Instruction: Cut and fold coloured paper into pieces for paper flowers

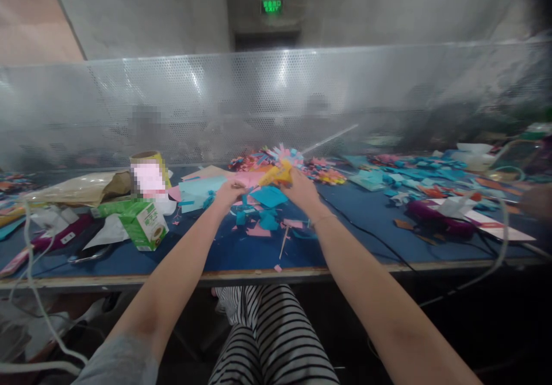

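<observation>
My right hand (pixel 303 188) reaches to the middle of the table and its fingers close on a piece of yellow paper (pixel 276 173). My left hand (pixel 232 192) is closed at the edge of a pink sheet of paper (pixel 251 179), its fingertips partly hidden and blurred. Below the hands lie a blue paper piece (pixel 271 196) and several small pink and blue scraps. Just behind them rises a heap of multicoloured cut paper (pixel 282 155). To the left of my left hand rests a light blue sheet (pixel 198 188).
A green drink carton (pixel 144 224), a roll of yellow tape (pixel 161 166) and a plastic bag (pixel 81 188) stand at left. Purple tissue packs lie on both sides. A black cable (pixel 366 227) crosses the right side. A perforated metal screen (pixel 185 92) bounds the back.
</observation>
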`<state>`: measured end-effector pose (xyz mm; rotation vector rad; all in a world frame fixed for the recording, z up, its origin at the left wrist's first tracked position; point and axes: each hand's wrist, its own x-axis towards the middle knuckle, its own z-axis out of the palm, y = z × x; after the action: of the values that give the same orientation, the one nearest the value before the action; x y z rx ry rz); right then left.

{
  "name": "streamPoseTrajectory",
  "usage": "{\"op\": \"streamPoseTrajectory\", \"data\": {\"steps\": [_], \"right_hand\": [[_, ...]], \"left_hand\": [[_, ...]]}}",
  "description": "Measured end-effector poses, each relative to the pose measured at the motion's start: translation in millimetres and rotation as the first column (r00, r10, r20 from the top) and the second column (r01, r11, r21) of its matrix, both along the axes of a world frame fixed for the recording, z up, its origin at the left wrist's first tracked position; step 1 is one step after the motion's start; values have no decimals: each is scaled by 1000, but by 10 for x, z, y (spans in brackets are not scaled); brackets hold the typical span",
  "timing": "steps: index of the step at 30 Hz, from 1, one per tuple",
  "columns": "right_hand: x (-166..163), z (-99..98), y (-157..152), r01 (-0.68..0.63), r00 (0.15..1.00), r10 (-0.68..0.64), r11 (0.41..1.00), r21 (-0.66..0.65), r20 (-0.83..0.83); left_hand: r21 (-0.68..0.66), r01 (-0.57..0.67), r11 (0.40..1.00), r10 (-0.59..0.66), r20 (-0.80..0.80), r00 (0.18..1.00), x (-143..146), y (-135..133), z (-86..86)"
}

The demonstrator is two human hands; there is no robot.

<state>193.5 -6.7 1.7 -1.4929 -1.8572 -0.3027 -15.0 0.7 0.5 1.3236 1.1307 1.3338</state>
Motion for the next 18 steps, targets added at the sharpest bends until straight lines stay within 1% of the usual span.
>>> {"op": "streamPoseTrajectory", "data": {"steps": [3, 7, 13, 18], "right_hand": [[8, -8, 13, -21, 1000, 20, 1000, 8, 12], [18, -23, 33, -17, 999, 17, 1000, 21, 27], [29, -34, 55, -41, 999, 40, 998, 44, 30], [34, -22, 44, -44, 998, 42, 998, 40, 36]], "left_hand": [[10, 10, 1000, -10, -2, 1000, -9, 19, -17], [15, 19, 1000, -19, 17, 1000, -14, 21, -23], [15, 18, 1000, -18, -5, 1000, -1, -13, 2], [12, 23, 1000, -22, -12, 1000, -7, 4, -14]]}}
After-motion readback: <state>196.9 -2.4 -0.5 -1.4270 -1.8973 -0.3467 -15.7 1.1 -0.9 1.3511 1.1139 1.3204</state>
